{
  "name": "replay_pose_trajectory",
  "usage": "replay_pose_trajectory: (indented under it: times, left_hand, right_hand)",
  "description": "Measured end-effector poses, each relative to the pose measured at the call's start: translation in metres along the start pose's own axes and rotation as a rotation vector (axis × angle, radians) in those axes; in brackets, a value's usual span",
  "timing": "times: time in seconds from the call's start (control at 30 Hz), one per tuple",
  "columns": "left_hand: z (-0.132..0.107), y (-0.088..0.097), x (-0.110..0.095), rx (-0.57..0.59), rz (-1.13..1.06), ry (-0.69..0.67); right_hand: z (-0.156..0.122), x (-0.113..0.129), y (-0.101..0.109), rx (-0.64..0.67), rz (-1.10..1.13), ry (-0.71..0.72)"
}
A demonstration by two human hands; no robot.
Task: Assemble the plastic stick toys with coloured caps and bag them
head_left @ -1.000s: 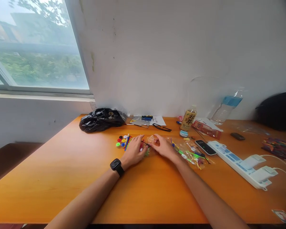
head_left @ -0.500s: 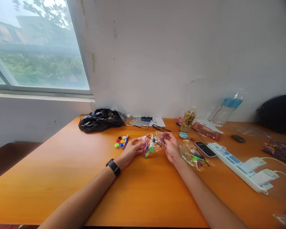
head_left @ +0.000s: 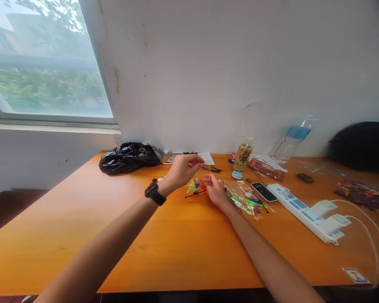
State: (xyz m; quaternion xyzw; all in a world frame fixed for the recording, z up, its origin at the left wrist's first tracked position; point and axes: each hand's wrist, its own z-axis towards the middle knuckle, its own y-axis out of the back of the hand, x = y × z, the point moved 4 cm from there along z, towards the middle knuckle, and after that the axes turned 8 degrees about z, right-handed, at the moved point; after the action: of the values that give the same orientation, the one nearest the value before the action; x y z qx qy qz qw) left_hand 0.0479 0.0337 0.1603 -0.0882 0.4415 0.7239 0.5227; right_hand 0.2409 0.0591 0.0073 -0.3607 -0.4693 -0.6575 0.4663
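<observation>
Two hands (head_left: pixel 181 172) curled, grip unclear, black rod (head_left: pixel 194 194) pointing sideways, right end slightly farther

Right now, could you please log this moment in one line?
left hand: above orange wooden table | right hand: near small multicoloured plastic pieces | grips: unclear

Wooden table (head_left: pixel 177 248), colourful pieces (head_left: pixel 193 185), black bag (head_left: pixel 128 159), power strip (head_left: pixel 303 212)

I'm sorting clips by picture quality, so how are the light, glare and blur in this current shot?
Head view: the window is bright and hazy, and the black bag shows glints; also head view: the colourful bundle near the right edge looks smeared, and the green piece by the right hand lacks crisp detail.
</observation>
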Motion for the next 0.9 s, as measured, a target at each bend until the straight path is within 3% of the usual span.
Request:
replay_pose_trajectory:
  times: [0.13, 0.23, 0.4, 0.53, 0.63, 0.77, 0.83, 0.9]
  left_hand:
    - [0.024, 0.003, -0.006, -0.075, 0.063, -0.038]
    - [0.036, 0.018, 0.01, -0.226, 0.01, 0.036]
    - [0.042, 0.058, 0.074, -0.552, -0.215, 0.341]
    - [0.035, 0.081, 0.125, -0.737, -0.091, 0.658]
    - [0.037, 0.083, 0.147, -0.711, -0.005, 0.838]
    - [0.033, 0.074, 0.146, -0.516, -0.012, 0.876]
    - [0.008, 0.076, 0.132, -0.429, 0.007, 0.813]
    - [-0.033, 0.081, 0.108, -0.296, 0.1, 0.58]
  right_hand:
    - [0.0, 0.005, 0.0, 0.01, 0.048, -0.005]
    - [-0.003, 0.011, 0.0, 0.049, 0.042, -0.015]
    - [-0.011, 0.03, 0.0, 0.057, -0.159, 0.072]
    - [-0.015, 0.039, 0.0, 0.012, -0.293, 0.205]
    - [-0.014, 0.049, 0.0, -0.028, -0.34, 0.264]
    - [-0.02, 0.087, 0.005, -0.051, -0.327, 0.345]
    - [-0.045, 0.108, 0.017, -0.072, -0.314, 0.361]
    - [-0.092, 0.118, 0.038, -0.102, -0.343, 0.323]
